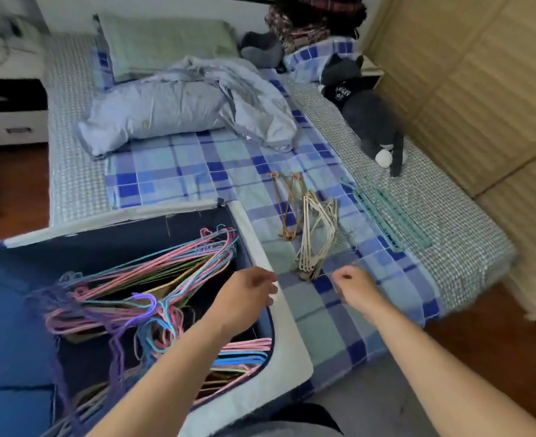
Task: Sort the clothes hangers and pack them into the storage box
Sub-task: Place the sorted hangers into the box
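A dark blue storage box [287, 351] with a pale rim lies open on the bed's near left. Inside it lie several pink, blue and purple wire hangers [140, 279]. On the plaid sheet to its right sits a bundle of cream hangers [318, 234], with brown wooden hangers [287, 206] just behind and green plastic racks [389, 216] further right. My left hand [244, 298] hovers over the box's right rim, fingers loosely curled, holding nothing. My right hand [353, 287] hangs just in front of the cream bundle, fingers curled; whether it pinches anything is unclear.
A crumpled grey-blue quilt [181, 105] and green pillow [165, 42] lie at the bed's far end. A grey plush cat [367, 111] rests along the right side by the wooden wardrobe [481, 89]. A white nightstand [8, 105] stands at left. Wooden floor shows at right.
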Available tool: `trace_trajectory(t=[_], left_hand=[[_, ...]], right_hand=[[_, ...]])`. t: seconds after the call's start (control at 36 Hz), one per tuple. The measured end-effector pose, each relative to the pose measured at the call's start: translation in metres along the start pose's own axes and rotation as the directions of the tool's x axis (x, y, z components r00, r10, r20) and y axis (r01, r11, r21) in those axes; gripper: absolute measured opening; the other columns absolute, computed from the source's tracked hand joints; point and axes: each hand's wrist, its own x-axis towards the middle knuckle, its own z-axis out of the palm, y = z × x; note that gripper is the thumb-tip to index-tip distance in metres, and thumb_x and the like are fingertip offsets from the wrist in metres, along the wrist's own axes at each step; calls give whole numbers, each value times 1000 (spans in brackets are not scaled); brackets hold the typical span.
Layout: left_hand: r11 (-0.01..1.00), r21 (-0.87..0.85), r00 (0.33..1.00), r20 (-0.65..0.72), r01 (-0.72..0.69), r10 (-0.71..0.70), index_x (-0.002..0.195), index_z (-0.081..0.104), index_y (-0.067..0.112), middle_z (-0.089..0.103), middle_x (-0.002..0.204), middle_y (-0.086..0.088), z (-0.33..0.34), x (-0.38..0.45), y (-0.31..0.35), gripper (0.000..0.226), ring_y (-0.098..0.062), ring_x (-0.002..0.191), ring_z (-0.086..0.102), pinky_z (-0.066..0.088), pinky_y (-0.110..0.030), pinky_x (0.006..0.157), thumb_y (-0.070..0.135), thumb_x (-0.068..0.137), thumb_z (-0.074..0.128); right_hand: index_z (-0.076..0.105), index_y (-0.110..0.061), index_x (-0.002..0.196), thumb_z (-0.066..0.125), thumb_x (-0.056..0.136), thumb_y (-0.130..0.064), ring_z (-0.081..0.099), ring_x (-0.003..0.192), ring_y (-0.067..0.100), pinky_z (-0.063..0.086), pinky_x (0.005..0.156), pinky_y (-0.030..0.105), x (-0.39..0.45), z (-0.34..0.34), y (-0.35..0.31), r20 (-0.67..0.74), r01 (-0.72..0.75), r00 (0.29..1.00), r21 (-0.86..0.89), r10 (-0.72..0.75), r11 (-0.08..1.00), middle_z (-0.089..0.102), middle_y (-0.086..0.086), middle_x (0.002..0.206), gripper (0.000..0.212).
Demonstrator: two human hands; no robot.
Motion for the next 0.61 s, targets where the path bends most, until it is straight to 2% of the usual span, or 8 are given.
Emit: trace_trajectory(t=[0.19,0.25,0.28,0.31,0.39,0.47,0.56,0.61], left_hand=[[990,140,984,-179,-2,27,91,71,28,72,80,5,59,55,27,25,-19,73,67,53,-34,66,12,96,52],[994,107,976,-216,16,7,91,69,30,71,77,3,90,88,42,26,-23,68,65,52,-33,60,13,96,51],[992,119,974,-225,32,-5,92,69,30,71,79,3,105,105,48,25,-21,67,65,51,-29,58,14,97,51],[987,145,975,-218,62,-29,94,69,30,71,82,4,120,121,54,24,-18,67,64,49,-25,55,16,97,51],[960,188,970,-166,209,-178,104,68,29,66,86,9,151,168,48,20,-8,62,55,38,-16,46,20,100,51],[878,287,922,-170,384,-347,104,67,28,69,90,1,162,210,21,17,-14,67,55,41,-22,56,22,99,52],[803,302,855,-263,514,-448,109,68,22,65,81,-1,157,232,-2,19,-18,61,55,42,-22,50,19,99,51],[778,287,822,-319,558,-472,117,66,22,66,92,-1,152,233,-10,23,-14,71,57,38,-15,47,19,102,49]], right_hand=[[65,-10,102,50,98,-6,65,91,26,49,66,29,98,-18,91,209,-236,942,-137,261,962,69,16,110,16],[73,-8,99,71,84,-12,69,82,20,47,57,19,154,-16,102,344,-106,918,-266,197,958,71,10,95,16],[75,-5,97,76,78,-14,65,69,15,46,53,16,180,-15,103,372,-121,913,-145,168,982,67,4,80,21],[73,-1,105,70,83,-14,57,63,12,48,56,16,195,-17,99,427,-304,856,-38,290,952,59,0,74,26],[57,5,129,46,98,-16,60,88,26,53,89,35,256,-5,106,348,-328,875,-88,338,941,60,12,97,39],[61,-10,123,54,90,-29,64,104,32,54,86,40,324,20,112,363,-436,842,21,400,900,64,16,124,38],[62,-16,97,64,80,-45,66,95,30,56,90,46,373,52,118,398,-502,811,98,428,859,67,10,105,34],[66,-11,102,66,72,-41,69,87,29,57,88,50,402,76,134,442,-545,786,167,432,822,69,10,95,42]])
